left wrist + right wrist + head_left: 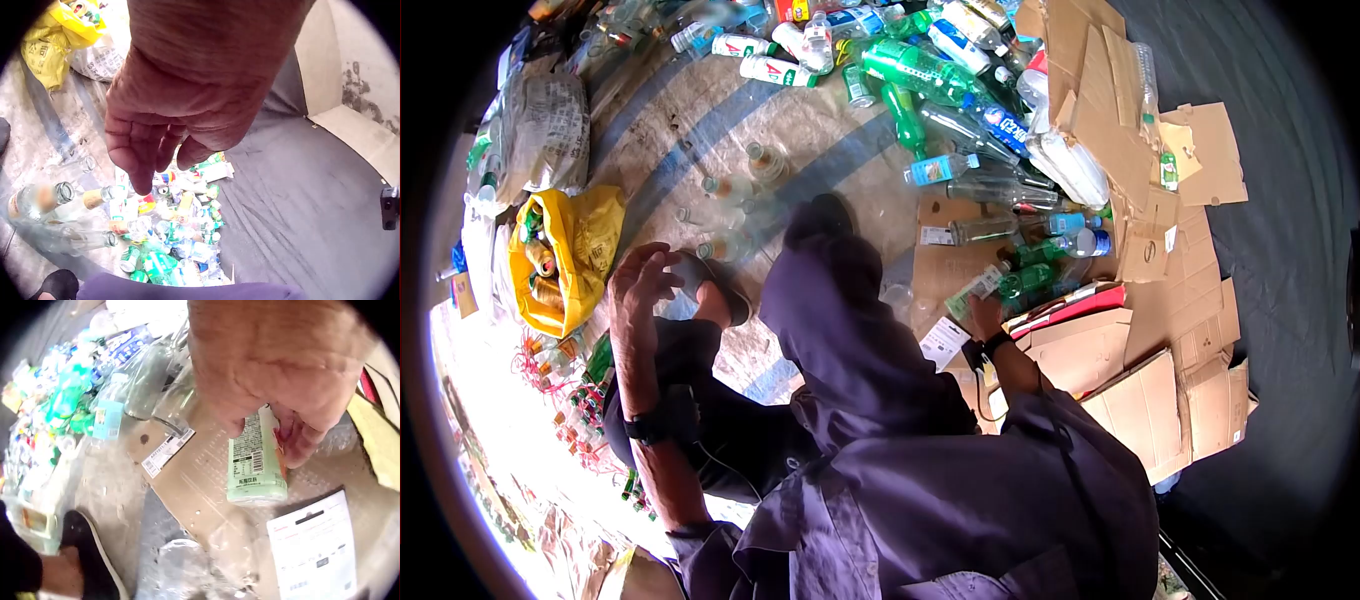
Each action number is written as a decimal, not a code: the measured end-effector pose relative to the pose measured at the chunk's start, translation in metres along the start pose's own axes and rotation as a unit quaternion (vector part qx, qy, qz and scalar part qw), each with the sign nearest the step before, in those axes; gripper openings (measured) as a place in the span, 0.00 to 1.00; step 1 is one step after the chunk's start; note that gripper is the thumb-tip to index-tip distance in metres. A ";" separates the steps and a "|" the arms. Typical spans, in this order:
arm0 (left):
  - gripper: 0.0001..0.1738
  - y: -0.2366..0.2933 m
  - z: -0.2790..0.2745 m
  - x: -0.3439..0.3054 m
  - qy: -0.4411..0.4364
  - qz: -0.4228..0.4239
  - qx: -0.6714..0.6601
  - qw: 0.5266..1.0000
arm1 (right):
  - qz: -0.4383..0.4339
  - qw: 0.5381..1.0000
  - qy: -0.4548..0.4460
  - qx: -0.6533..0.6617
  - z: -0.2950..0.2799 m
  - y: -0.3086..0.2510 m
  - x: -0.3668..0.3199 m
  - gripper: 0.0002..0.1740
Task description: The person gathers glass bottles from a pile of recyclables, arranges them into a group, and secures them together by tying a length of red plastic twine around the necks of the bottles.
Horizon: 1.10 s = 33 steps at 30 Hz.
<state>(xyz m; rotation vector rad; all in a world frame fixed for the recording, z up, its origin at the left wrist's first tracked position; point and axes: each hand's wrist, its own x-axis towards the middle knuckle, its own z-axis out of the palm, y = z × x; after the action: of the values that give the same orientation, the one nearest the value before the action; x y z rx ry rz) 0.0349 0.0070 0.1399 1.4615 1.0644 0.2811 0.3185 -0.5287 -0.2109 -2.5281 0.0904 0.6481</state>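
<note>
Wearing a purple top (990, 500) close under the head camera, and putting one leg (825, 310) between the two hands. Pinching a pale green bottle (253, 469) with the thumb and fingers of the right hand (281, 369), hiding the bottle's top and showing its round bottom edge. Holding the bottle on or just over flat brown cardboard (215, 462); not being able to tell which. Seeing a white card (315, 550) just past the bottle's bottom, near but not touching, and a clear plastic piece (181, 556) lying farther out, by the cardboard's edge. Having glass bottles (985, 230) crowding close ahead of the right hand, and flat boxes (1075, 345) sitting on its outer side, so leaving little room there. Finding more open room across toward the left hand (194, 94), over the striped sheet (875, 150). Gripping nothing with that hand, just letting the fingers bend loosely in the air. Spotting see-through bottles (94, 240) grouping ahead of it, a yellow bag (600, 230) sitting on its outer side, and a big bottle heap (920, 70) spreading far ahead of both hands.
</note>
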 end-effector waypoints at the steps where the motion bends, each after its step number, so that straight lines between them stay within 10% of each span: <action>1: 0.21 0.001 0.001 -0.001 -0.003 0.000 0.008 1.000 | 0.000 1.000 -0.001 0.000 0.005 0.001 0.004 0.16; 4: 0.21 0.003 0.002 -0.003 -0.006 -0.002 0.019 1.000 | 0.017 0.996 -0.064 0.058 0.027 0.015 0.015 0.12; 6: 0.21 0.004 0.005 -0.004 -0.011 -0.003 0.019 1.000 | -0.229 0.951 -0.063 -0.200 0.033 0.023 0.012 0.09; 15: 0.21 0.025 0.025 -0.007 -0.031 0.014 0.053 0.998 | -0.335 0.853 -0.099 -0.387 -0.038 -0.032 -0.079 0.08; 22: 0.20 0.025 0.033 -0.010 -0.040 0.045 0.083 0.995 | -0.511 0.807 -0.025 -0.294 -0.072 0.003 -0.100 0.05; 33: 0.25 -0.001 0.024 -0.011 -0.060 0.248 0.255 0.933 | -0.385 0.703 -0.219 -0.556 -0.106 0.027 -0.130 0.07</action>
<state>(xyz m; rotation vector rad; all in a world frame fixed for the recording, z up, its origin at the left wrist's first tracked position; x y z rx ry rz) 0.0456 -0.0174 0.1385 2.1897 0.6742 0.2768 0.2442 -0.6139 -0.0837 -2.8398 -1.9616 1.0815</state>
